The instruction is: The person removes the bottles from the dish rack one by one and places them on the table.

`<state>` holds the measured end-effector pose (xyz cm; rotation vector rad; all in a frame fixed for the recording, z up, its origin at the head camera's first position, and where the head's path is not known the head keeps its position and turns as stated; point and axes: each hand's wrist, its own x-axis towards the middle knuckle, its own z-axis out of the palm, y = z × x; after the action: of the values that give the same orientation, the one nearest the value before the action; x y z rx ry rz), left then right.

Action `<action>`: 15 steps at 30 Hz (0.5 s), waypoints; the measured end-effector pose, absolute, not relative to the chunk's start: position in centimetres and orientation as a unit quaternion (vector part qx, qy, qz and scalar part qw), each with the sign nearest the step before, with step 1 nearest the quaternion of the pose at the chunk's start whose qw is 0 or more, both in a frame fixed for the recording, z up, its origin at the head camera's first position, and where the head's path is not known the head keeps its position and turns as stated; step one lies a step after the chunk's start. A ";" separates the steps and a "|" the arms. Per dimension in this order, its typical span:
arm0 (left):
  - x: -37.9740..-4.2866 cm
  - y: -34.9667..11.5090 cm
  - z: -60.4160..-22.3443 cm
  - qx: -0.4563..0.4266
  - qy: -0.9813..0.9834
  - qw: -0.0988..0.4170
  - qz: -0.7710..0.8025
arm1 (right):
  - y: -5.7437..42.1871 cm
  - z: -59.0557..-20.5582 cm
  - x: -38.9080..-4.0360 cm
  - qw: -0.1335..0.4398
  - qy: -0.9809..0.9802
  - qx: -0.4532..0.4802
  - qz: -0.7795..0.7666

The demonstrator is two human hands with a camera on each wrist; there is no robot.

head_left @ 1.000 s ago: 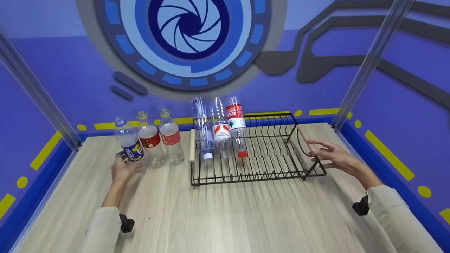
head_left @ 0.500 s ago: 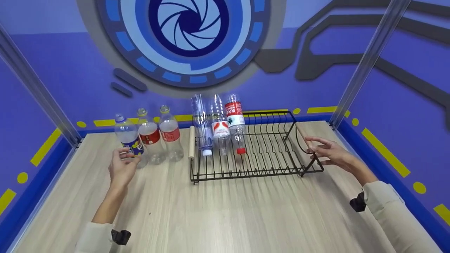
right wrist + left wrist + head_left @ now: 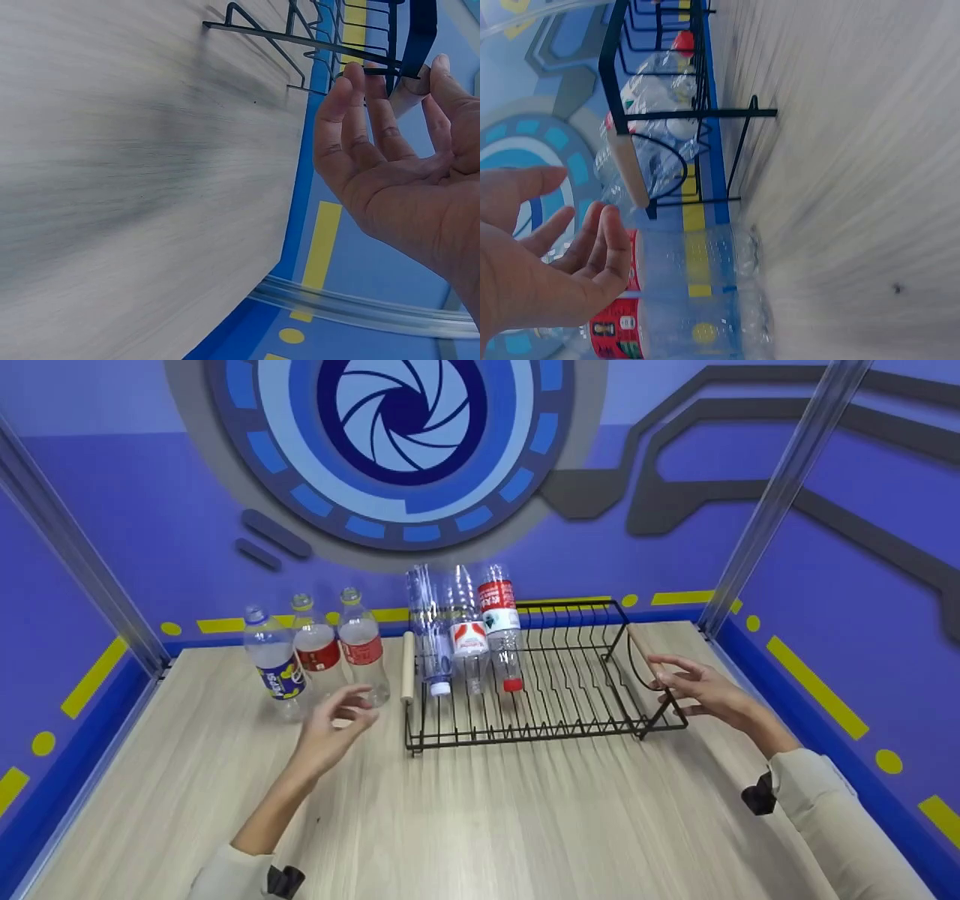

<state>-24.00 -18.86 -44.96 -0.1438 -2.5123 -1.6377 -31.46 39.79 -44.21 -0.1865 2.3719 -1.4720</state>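
Note:
My left hand [image 3: 334, 731] is held just in front of the standing bottles, fingers loosely bent and nothing in them. Behind it stand two clear bottles with red labels, the middle bottle [image 3: 319, 656] and the right bottle [image 3: 362, 651]. A Pepsi bottle [image 3: 281, 679] with a blue cap stands at their left. My right hand [image 3: 709, 697] pinches the right wooden handle [image 3: 411, 91] of the black wire dish rack [image 3: 408, 667] between thumb and fingers. Three empty bottles lean neck-down in the rack: a white-capped bottle [image 3: 430, 641], a red-and-white-labelled bottle [image 3: 470, 639] and a red-capped bottle [image 3: 500, 604].
The wooden table [image 3: 480, 825] extends in front of the rack. A blue-purple printed wall [image 3: 570, 547] rises behind it, with side walls and metal corner posts [image 3: 787, 495] left and right. The right part of the rack holds no bottles.
My left hand has let go of the Pepsi bottle, drawn back and moved right to the red-labelled bottles. The Pepsi bottle stays standing. My right hand has stayed at the rack's handle.

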 end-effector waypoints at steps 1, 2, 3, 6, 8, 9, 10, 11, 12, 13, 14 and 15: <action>-24.0 -18.5 -45.1 -0.060 -0.835 0.063 -0.543 | 39.8 -44.2 -31.4 0.171 0.835 -0.063 -0.520; -24.1 -18.2 -45.2 -0.068 -0.834 0.060 -0.544 | 39.8 -44.3 -31.4 0.170 0.834 -0.062 -0.521; -24.2 -18.0 -45.2 -0.073 -0.834 0.058 -0.544 | 39.9 -44.3 -31.4 0.170 0.833 -0.061 -0.523; -24.4 -17.4 -45.5 -0.083 -0.835 0.046 -0.543 | 39.8 -44.5 -31.5 0.169 0.832 -0.060 -0.525; -24.6 -17.1 -45.8 -0.089 -0.836 0.027 -0.541 | 39.7 -44.6 -31.5 0.169 0.831 -0.060 -0.526; -24.7 -17.0 -46.0 -0.092 -0.836 0.018 -0.540 | 39.7 -44.7 -31.5 0.169 0.831 -0.059 -0.527; -24.9 -16.9 -46.2 -0.094 -0.836 0.009 -0.541 | 39.7 -44.7 -31.5 0.170 0.830 -0.059 -0.528; -25.0 -16.8 -46.4 -0.096 -0.834 0.002 -0.543 | 39.7 -44.7 -31.5 0.171 0.828 -0.058 -0.530; -25.2 -16.7 -46.6 -0.097 -0.831 -0.003 -0.547 | 39.7 -44.7 -31.5 0.171 0.828 -0.057 -0.532; -25.4 -16.6 -46.7 -0.101 -0.828 -0.006 -0.551 | 39.7 -44.7 -31.5 0.170 0.827 -0.057 -0.533; -25.5 -16.6 -46.8 -0.105 -0.825 -0.009 -0.556 | 39.7 -44.7 -31.4 0.169 0.826 -0.059 -0.534; -25.7 -16.5 -46.8 -0.108 -0.822 -0.012 -0.559 | 39.8 -44.6 -31.4 0.168 0.826 -0.061 -0.535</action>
<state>-25.70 -16.54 -46.84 -0.3426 -2.6017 -1.7706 -31.41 39.80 -44.61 -0.1744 2.3483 -1.5219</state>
